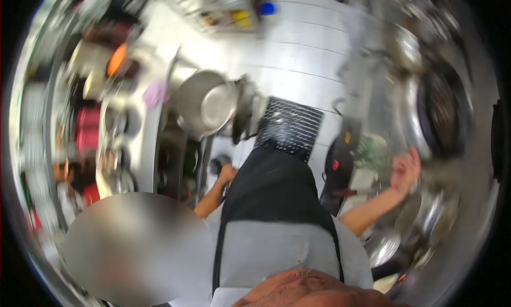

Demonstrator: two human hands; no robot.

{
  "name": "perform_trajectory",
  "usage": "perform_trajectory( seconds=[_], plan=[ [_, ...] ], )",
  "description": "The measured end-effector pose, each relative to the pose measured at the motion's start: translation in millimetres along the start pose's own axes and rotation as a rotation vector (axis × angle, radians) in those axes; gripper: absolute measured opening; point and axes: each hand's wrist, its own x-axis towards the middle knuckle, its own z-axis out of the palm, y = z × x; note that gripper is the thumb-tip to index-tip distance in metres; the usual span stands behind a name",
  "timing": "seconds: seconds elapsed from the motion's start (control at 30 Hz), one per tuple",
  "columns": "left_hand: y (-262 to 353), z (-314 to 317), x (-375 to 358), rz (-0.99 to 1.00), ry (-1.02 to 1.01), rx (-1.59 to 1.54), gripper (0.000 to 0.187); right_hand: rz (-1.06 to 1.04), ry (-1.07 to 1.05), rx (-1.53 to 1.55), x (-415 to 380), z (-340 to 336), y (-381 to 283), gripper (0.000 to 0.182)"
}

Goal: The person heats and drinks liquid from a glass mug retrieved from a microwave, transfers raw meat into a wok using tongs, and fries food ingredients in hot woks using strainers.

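Observation:
My left hand (228, 174) hangs low by the left side of the black apron (271, 184). Its fingers look curled; what they hold, if anything, I cannot make out. Close to it is a small dark round thing (218, 163). Over the metal counter on the right is my right hand (405, 171), blurred, its fingers loosely apart with nothing seen in them. Just beyond that hand lies a large round pan (442, 112) with a dark rim. A green-and-white cloth (372, 151) and a utensil with a dark red handle (347, 192) are nearby.
A big steel pot (205, 104) stands front left, beside a counter (143, 163) with bowls. A black perforated mat (290, 126) lies on the white tiled floor (303, 51). Metal pans (383, 247) crowd the right side. A blurred-out oval covers the lower left.

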Motion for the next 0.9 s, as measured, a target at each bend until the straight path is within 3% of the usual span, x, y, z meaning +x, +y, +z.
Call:
perform_trajectory(
  seconds=[0.03, 0.07, 0.1, 0.13, 0.2, 0.27, 0.37, 0.47, 0.5, 0.6, 0.67, 0.73, 0.77, 0.8, 0.9],
  plan=[
    [46, -26, -22, -0.147, 0.015, -0.040, 0.052, -0.058, -0.117, 0.267, 28, -19, 14, 0.045],
    [36, -14, -22, -0.023, 0.003, -0.007, 0.055, 0.056, 0.125, -0.255, 43, -7, 11, 0.045],
    [51, -16, -32, -0.146, 0.020, -0.066, 0.053, 0.003, 0.081, -0.597, 48, -6, 21, 0.047],
    [31, 4, -25, -0.058, -0.045, 0.023, 0.048, -0.091, 0.046, -0.934, 50, -14, 32, 0.049],
    [41, -8, -30, -0.180, 0.049, -0.108, 0.042, -0.377, 0.034, -1.580, 69, -32, 57, 0.055],
    [79, -66, -54, -0.325, 0.123, -0.250, 0.040, -0.580, -0.028, -1.322, 73, -50, 98, 0.052],
    [60, -97, -43, -0.319, 0.387, -0.289, 0.033, -0.078, -0.030, -1.350, 45, 30, 83, 0.046],
    [28, -135, -26, -0.358, 0.567, -0.392, 0.035, -0.263, -0.135, -1.333, 50, 71, 94, 0.046],
    [18, -149, -20, -0.372, 0.671, -0.419, 0.034, -0.195, -0.119, -1.298, 54, 90, 95, 0.046],
    [-17, -209, -16, -0.401, 0.937, -0.606, 0.028, -0.306, -0.288, -1.344, 80, 138, 86, 0.049],
    [-82, -239, -8, -0.240, 1.034, -0.117, 0.031, -0.336, -0.362, -1.326, 104, 167, 84, 0.045],
    [-101, -296, -30, -0.430, 1.148, -1.076, 0.037, -0.418, -0.456, -1.319, 114, 212, 75, 0.042],
    [-141, -310, -29, -0.409, 1.238, -1.099, 0.040, -0.483, -0.491, -1.301, 115, 238, 74, 0.039],
    [-148, -344, -52, -0.535, 1.173, -1.328, 0.038, -0.507, -0.556, -1.319, 114, 266, 71, 0.040],
    [-265, -376, -60, -0.440, 1.488, -1.645, 0.036, -0.508, -0.767, -1.314, 115, 340, 76, 0.040]
  ],
)
